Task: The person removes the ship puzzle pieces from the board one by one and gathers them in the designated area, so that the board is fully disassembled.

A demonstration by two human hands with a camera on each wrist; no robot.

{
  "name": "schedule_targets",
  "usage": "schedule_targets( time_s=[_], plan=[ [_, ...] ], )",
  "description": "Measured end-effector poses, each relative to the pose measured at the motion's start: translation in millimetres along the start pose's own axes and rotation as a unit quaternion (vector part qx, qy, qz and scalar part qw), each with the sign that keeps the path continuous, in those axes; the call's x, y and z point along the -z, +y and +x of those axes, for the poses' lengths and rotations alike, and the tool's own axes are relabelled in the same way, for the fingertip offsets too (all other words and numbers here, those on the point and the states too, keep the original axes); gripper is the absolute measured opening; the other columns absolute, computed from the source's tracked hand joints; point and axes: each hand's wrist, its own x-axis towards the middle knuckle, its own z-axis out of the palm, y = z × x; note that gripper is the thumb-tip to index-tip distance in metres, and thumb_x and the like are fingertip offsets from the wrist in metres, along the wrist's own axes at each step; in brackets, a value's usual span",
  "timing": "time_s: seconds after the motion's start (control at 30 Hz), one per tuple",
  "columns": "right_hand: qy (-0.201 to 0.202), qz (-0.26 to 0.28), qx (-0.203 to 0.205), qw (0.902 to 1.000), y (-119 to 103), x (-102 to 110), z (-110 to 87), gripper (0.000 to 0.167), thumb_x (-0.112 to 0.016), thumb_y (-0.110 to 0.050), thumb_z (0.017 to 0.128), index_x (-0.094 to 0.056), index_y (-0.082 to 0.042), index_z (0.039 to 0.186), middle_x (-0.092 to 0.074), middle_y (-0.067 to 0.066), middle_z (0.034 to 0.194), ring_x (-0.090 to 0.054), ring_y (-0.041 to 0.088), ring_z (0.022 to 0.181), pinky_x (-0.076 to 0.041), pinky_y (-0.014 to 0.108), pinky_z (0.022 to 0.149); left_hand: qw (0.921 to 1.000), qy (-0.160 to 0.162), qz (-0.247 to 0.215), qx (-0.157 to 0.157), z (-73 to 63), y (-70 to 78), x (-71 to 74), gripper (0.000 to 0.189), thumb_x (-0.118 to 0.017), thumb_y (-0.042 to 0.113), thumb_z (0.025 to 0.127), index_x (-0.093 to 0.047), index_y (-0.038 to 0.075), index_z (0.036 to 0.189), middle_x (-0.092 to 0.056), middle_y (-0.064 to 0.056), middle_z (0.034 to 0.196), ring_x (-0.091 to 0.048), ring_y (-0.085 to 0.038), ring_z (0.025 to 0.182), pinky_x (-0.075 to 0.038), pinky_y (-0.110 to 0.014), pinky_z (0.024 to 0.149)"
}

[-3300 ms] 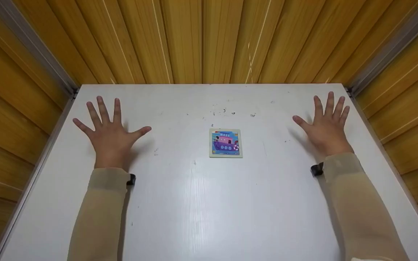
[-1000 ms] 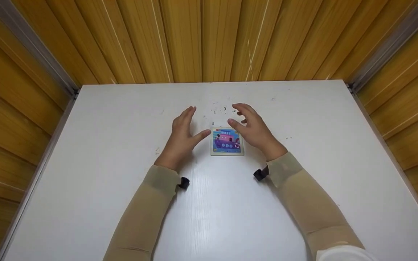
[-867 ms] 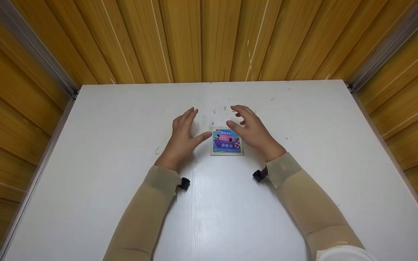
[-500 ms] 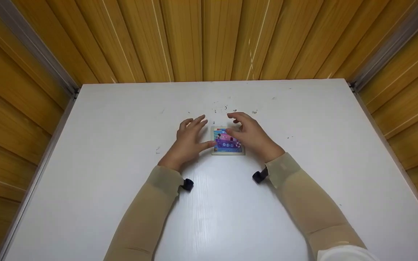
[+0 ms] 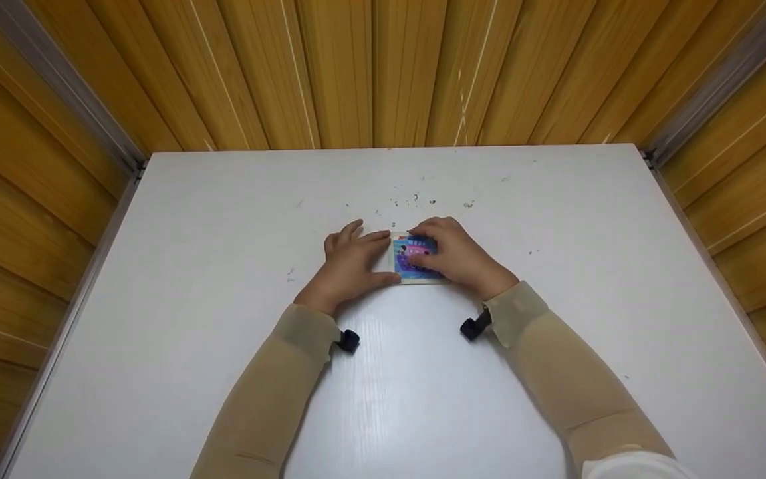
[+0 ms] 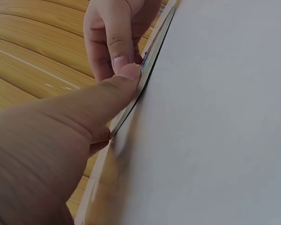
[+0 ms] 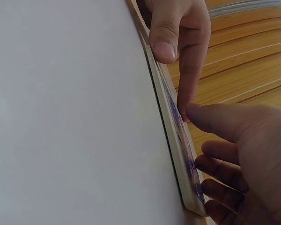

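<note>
A small square picture puzzle (image 5: 404,251) with a pale frame and a boat picture lies flat on the white table. My left hand (image 5: 350,263) holds its left side, thumb on the near corner and index finger at the far corner. My right hand (image 5: 459,256) covers the right part, its thumb over the picture and its index finger at the far edge. In the right wrist view, the right fingers curl along the edge of the puzzle (image 7: 171,115). The left thumb (image 6: 103,101) lies on the frame's rim in the left wrist view.
The white tabletop (image 5: 383,386) has small dark scuff marks beyond the puzzle. Yellow wood-slat walls (image 5: 343,73) stand behind and at both sides. A round white object (image 5: 636,466) shows at the lower right, over the right sleeve.
Both hands came in from the table's sides to the puzzle. Over the last second they lowered and closed in on it, from beside and above it to its left and right sides.
</note>
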Motion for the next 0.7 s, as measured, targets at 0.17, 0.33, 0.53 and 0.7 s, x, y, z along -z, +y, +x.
schedule_targets(
  time_s=[0.17,0.33,0.53,0.7],
  plan=[
    [-0.008,-0.052,-0.004,0.9986,-5.8,-3.9,3.5,0.072,-0.09,-0.044,0.097,-0.068,-0.008,0.155,-0.061,0.016,0.159,-0.047,0.042,0.153,-0.036,0.062,0.135,0.9999,-0.001,0.017,-0.003,-0.2,-0.4,0.0,0.085,-0.084,0.063,0.097,-0.057,0.023,0.168,-0.05,0.007,0.179,-0.014,-0.036,0.178,-0.007,-0.07,0.14],
    [-0.028,-0.081,-0.017,0.9962,-13.8,-2.1,10.8,0.072,-0.093,-0.044,0.094,-0.069,-0.008,0.152,-0.06,0.016,0.157,-0.048,0.044,0.15,-0.035,0.063,0.133,0.9995,-0.002,0.026,-0.015,0.0,-2.1,1.5,0.086,-0.083,0.064,0.097,-0.057,0.022,0.168,-0.05,0.005,0.179,-0.021,-0.034,0.177,-0.01,-0.071,0.14],
    [-0.055,-0.085,-0.026,0.9945,-22.0,2.3,19.1,0.068,-0.094,-0.039,0.093,-0.068,-0.004,0.146,-0.061,0.018,0.154,-0.048,0.043,0.147,-0.037,0.061,0.132,0.999,-0.007,0.027,-0.033,1.0,-3.2,2.8,0.087,-0.083,0.062,0.099,-0.056,0.016,0.168,-0.05,0.001,0.179,-0.029,-0.03,0.176,-0.011,-0.066,0.144],
    [-0.074,-0.084,-0.041,0.9929,-26.7,4.7,21.1,0.068,-0.094,-0.037,0.094,-0.066,-0.001,0.144,-0.06,0.02,0.154,-0.047,0.043,0.147,-0.041,0.058,0.131,0.9987,-0.011,0.02,-0.047,1.5,-3.4,1.9,0.087,-0.083,0.06,0.099,-0.056,0.014,0.168,-0.049,-0.001,0.18,-0.03,-0.029,0.176,-0.005,-0.062,0.146]
  ],
)
